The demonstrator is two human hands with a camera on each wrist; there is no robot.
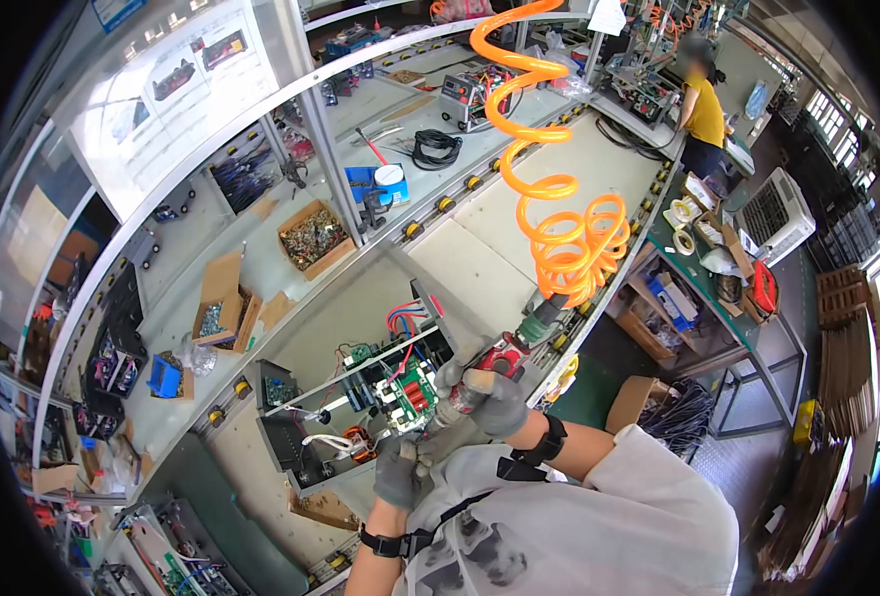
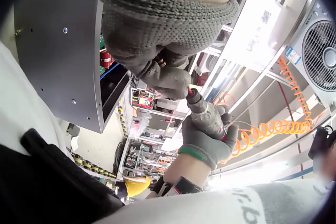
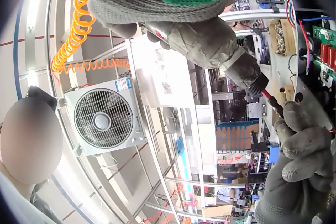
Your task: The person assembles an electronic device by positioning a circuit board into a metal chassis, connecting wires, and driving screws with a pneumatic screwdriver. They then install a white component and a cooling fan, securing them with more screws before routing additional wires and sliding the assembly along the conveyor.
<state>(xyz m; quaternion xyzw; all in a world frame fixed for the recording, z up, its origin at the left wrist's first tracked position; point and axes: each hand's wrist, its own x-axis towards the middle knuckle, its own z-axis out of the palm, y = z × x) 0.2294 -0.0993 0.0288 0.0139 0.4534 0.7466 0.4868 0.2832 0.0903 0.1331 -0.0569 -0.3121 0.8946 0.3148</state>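
My gloved right hand (image 1: pixel 501 405) grips a pneumatic screwdriver (image 3: pixel 210 45), its body wrapped in worn tape. The driver's red and dark bit (image 3: pixel 270 98) runs to the fingertips of my gloved left hand (image 3: pixel 304 153). Those left fingers are curled, and thumb and forefinger pinch around the bit's end, hiding its tip. Both hands are at the near side of an open dark metal chassis (image 2: pixel 58 50). Inside it sit a green circuit board (image 1: pixel 397 412) with red components, a copper-coloured coil (image 1: pixel 360 444) and red and blue wires (image 1: pixel 405 318).
An orange coiled air hose (image 1: pixel 534 74) hangs down to the driver. The chassis stands on a roller-edged line (image 1: pixel 460 248). Beyond it are boxes of screws (image 1: pixel 316 238) and a blue bin (image 1: pixel 166 377). A person in yellow (image 1: pixel 705 114) works farther along.
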